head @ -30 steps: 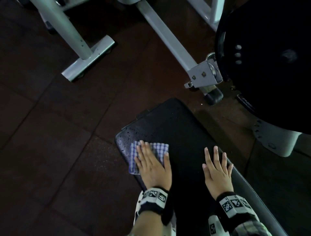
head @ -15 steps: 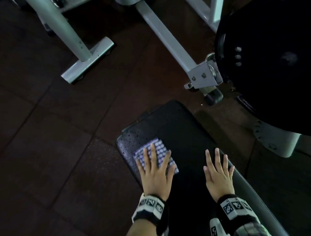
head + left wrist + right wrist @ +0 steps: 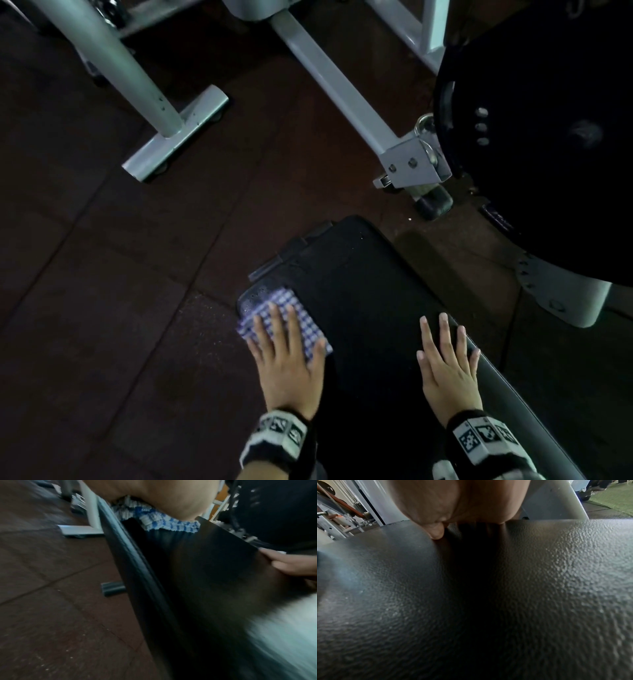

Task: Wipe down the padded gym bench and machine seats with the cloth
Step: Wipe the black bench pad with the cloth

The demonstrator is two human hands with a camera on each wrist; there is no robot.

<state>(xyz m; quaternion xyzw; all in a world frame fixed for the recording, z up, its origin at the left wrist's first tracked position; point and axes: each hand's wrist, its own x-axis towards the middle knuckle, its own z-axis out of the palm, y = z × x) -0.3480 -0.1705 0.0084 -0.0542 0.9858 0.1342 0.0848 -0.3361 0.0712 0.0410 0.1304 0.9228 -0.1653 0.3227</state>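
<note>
A black padded bench [image 3: 363,308] runs from the bottom right toward the middle of the head view. A blue-and-white checked cloth [image 3: 274,301] lies flat on its left front corner. My left hand [image 3: 284,349] presses down on the cloth with straight, spread fingers. In the left wrist view the cloth [image 3: 164,520] shows under my palm, at the bench's left edge [image 3: 130,566]. My right hand [image 3: 445,356] rests flat on the right side of the pad, fingers straight, holding nothing. The right wrist view shows the grained pad [image 3: 539,588] close up.
Grey machine legs stand on the dark rubber floor: a foot [image 3: 174,137] at upper left and a beam with a bracket [image 3: 407,161] at centre. A large black weight plate [image 3: 548,137] hangs close to the bench's right side. A black rubber foot [image 3: 433,202] sits beyond the bench end.
My left hand has slid the cloth across the pad's left corner, toward the right and then back to the left edge. The right hand has stayed flat in place.
</note>
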